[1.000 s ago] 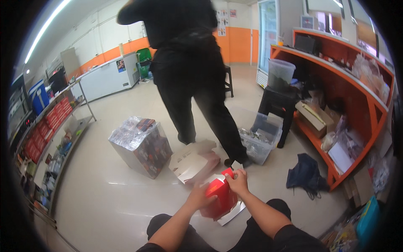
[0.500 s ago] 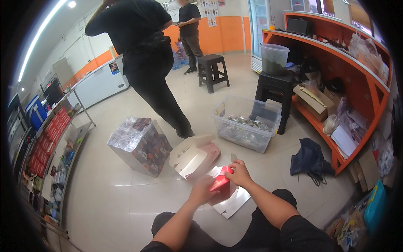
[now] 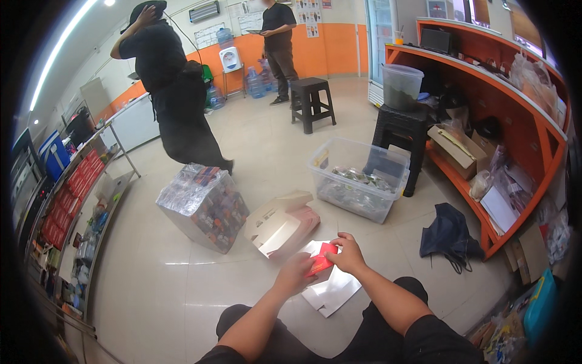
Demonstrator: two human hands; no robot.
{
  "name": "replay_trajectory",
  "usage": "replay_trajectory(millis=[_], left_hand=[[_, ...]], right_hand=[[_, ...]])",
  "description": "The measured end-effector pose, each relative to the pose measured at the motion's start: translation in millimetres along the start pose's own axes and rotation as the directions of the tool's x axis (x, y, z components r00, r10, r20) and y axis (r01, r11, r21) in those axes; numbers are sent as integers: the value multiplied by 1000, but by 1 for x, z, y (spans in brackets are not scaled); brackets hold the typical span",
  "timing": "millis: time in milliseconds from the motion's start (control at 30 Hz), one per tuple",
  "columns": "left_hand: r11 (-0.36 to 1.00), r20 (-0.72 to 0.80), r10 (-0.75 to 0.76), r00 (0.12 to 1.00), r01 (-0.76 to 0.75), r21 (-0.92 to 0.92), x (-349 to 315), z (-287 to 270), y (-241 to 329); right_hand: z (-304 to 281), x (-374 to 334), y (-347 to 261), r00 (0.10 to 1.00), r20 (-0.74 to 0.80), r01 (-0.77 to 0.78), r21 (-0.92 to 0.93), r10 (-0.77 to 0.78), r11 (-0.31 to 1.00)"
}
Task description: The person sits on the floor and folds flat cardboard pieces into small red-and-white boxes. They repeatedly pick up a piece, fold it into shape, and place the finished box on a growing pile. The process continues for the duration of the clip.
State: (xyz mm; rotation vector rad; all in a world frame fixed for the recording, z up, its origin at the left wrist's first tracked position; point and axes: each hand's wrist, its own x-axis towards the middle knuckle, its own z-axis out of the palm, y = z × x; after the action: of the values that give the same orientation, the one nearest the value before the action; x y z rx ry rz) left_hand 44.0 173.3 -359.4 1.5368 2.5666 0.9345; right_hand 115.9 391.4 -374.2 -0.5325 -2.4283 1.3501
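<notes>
A small red folding carton (image 3: 322,259) is between my hands, above my lap. My left hand (image 3: 295,274) is closed on its near left side. My right hand (image 3: 347,254) grips its upper right end, fingers bent over the red flap. Under the carton, a flat cardboard blank (image 3: 332,295) lies pale side up on the floor. Just beyond my hands is a pile of flat carton blanks (image 3: 276,229), pale on top with pinkish-red edges. My palms hide part of the red carton.
A plastic-wrapped bundle (image 3: 206,209) stands left of the blanks. At the far right of them sits a clear tub (image 3: 357,182) of packets, beside a black stool (image 3: 400,142). A dark cloth bag (image 3: 448,233) lies right, near orange shelving (image 3: 527,115). Two people in black stand farther off.
The nearer person in black has walked away to the far left, uncovering a water dispenser. The red carton's top looks more closed between my hands, which stay nearly in place.
</notes>
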Motion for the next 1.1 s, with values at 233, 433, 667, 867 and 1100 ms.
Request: replay_trajectory(millis=[233,433,667,867,1100], left_hand=[[997,-18,60,998,-60,42,-1,-2,-1],[995,-49,98,994,-97,17,-6,0,-9],[997,-2,69,998,-69,-15,-13,1,-25],[998,-123,50,991,-52,-18,-25,-9,-31],[996,-288,-7,958,-20,-90,-27,-39,-25]], right_hand=[[-8,0,-4,991,123,47,-2,-46,999],[-18,5,-6,960,275,55,-29,-45,998],[-3,12,-13,921,379,108,-33,-87,994],[19,15,-23,881,468,100,-34,-73,994],[31,2,-51,860,414,373,-113,-298,921]])
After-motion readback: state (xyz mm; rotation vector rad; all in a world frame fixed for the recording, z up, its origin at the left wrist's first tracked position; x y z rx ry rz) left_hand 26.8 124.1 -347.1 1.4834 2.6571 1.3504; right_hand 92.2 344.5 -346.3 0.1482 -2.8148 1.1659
